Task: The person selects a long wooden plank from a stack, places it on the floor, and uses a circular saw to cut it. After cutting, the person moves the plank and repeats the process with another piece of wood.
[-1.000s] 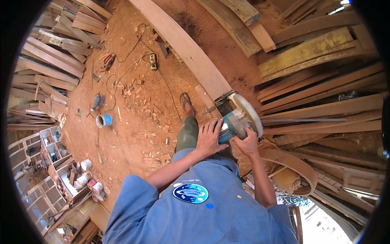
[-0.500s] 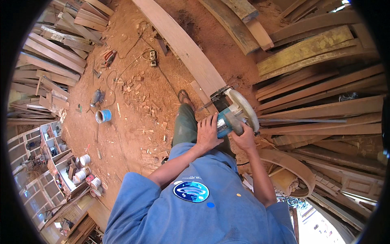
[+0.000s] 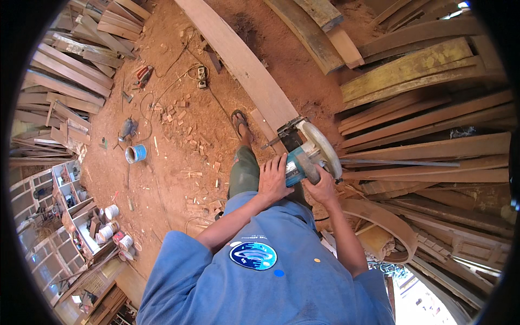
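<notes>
A teal and grey circular saw (image 3: 305, 160) with a pale curved guard rests at the near end of a long pale plank (image 3: 249, 70), its dark base plate over the board. My left hand (image 3: 274, 179) has its fingers over the teal motor housing. My right hand (image 3: 320, 187) grips the saw's rear handle, with the thumb near its top. A narrower board (image 3: 265, 127) lies along the plank's left side. My sandalled left foot (image 3: 242, 124) stands on the dirt floor beside it.
Stacked boards line the left (image 3: 70, 76) and right (image 3: 422, 116). A blue bucket (image 3: 135, 154), a grey power tool (image 3: 128, 130), cords, a socket strip (image 3: 201, 77) and offcuts lie on the floor. A curved wooden piece (image 3: 398, 233) is at right, shelving with pots (image 3: 89, 227) at lower left.
The saw and both my hands have shifted a little left and slightly upward in the picture. My left foot has moved slightly up and left. Both hands keep their hold.
</notes>
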